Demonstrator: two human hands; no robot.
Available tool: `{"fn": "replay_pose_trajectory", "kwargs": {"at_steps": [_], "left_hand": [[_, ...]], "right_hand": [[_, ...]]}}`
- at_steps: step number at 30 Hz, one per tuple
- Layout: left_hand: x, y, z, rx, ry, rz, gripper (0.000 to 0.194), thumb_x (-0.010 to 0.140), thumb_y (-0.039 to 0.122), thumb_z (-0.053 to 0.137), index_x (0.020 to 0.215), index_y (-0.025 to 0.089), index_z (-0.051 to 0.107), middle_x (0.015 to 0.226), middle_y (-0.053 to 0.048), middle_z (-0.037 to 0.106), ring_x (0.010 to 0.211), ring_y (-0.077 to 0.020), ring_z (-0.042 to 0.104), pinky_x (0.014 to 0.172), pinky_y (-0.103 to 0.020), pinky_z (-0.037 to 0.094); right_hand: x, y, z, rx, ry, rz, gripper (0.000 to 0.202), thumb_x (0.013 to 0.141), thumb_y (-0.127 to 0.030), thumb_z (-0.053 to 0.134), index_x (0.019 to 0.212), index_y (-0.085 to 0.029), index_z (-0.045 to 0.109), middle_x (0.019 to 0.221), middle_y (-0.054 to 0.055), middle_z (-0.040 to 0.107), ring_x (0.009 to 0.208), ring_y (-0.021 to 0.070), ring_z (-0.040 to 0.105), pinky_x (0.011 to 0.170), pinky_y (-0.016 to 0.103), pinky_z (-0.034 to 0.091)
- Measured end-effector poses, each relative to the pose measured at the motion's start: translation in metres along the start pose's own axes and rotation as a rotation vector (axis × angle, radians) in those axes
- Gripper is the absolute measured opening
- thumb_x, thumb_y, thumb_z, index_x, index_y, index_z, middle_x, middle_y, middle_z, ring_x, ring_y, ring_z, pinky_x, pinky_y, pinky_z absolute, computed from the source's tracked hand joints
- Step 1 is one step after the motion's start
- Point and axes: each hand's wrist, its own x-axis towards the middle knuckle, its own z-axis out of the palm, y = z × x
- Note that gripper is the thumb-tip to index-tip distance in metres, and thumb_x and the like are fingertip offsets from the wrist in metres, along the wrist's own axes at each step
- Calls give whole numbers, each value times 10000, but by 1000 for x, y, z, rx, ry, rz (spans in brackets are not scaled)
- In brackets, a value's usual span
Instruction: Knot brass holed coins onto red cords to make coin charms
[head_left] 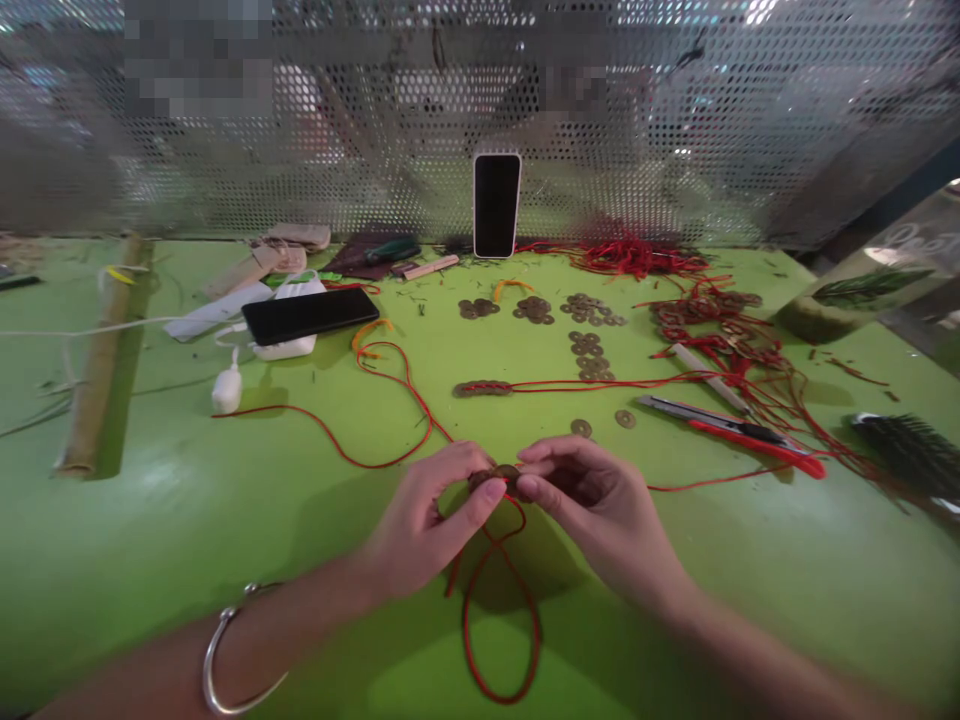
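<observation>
Between the fingertips of both hands are a few round brown coins [508, 472] threaded with red cord [466, 625], which hangs below them in a loop. My left hand [427, 515] is closed on the coins, its thumb across the front. Thumb and forefinger of my right hand [604, 510] pinch the coins' right edge; its fingertips partly hide the cord there. Just beyond lie two loose holed coins, one [581, 428] near my right fingers and another [625, 419] farther right. Behind them rests a strung row of coins [484, 388] with long red cord ends.
Coin piles [592, 309] lie before an upright phone [496, 205]. At right are a red utility knife [739, 434], tangled red cords [720, 325] and a brush [907, 450]. Leftward, a black phone [311, 315] rests on a white charger, beside a bamboo piece [105, 370]. Perforated metal [360, 130] stands behind.
</observation>
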Motion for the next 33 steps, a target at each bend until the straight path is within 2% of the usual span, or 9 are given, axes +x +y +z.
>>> {"fn": "replay_pose_trajectory", "kwargs": {"at_steps": [7, 12, 21, 23, 25, 29, 33], "left_hand": [[-1, 2, 0, -130, -60, -10, 251, 929, 327, 485, 792, 151, 600, 706, 0, 521, 656, -114, 476, 591, -231, 362], [-2, 3, 0, -155, -78, -39, 267, 918, 349, 494, 765, 153, 592, 684, 8, 495, 636, -113, 459, 577, -230, 355], [0, 4, -1, -105, -123, -98, 290, 908, 376, 482, 728, 163, 563, 688, 4, 503, 626, -115, 457, 551, -221, 357], [1, 4, -1, -112, -118, -91, 275, 907, 358, 486, 728, 163, 561, 686, 6, 503, 635, -116, 464, 563, -221, 364], [1, 2, -1, -121, -115, -72, 257, 907, 341, 487, 740, 161, 565, 686, 7, 502, 648, -120, 471, 584, -226, 373], [1, -1, -1, -124, -123, -42, 240, 911, 321, 484, 743, 161, 548, 691, 7, 481, 668, -126, 464, 613, -237, 380], [0, -2, -2, -132, -134, -27, 247, 920, 308, 475, 726, 165, 526, 681, 18, 443, 651, -113, 430, 598, -228, 361]], "right_hand": [[2, -8, -7, 1, -89, -27, 199, 756, -167, 727, 942, -227, 688, 731, -26, 719, 669, 60, 676, 671, 118, 557], [6, -9, -8, -63, -48, -68, 134, 737, -183, 734, 862, -190, 685, 697, -2, 717, 635, 106, 689, 633, 172, 589], [6, -9, -6, -239, 43, -151, 95, 740, -235, 727, 755, -180, 650, 671, 9, 689, 613, 128, 674, 596, 216, 589], [4, -7, -7, -298, 45, -208, 68, 767, -221, 702, 776, -188, 643, 696, 7, 688, 640, 124, 672, 614, 218, 583], [2, -6, -9, -423, 15, -337, 40, 807, -166, 648, 807, -206, 647, 735, 3, 689, 680, 119, 666, 641, 225, 571], [-1, -4, -11, -644, -61, -596, 223, 841, -59, 546, 905, -238, 662, 801, 2, 688, 726, 119, 651, 651, 242, 546], [-3, -5, -11, -649, -57, -587, 213, 849, -74, 553, 928, -241, 658, 801, 1, 684, 721, 119, 645, 645, 243, 539]]}}
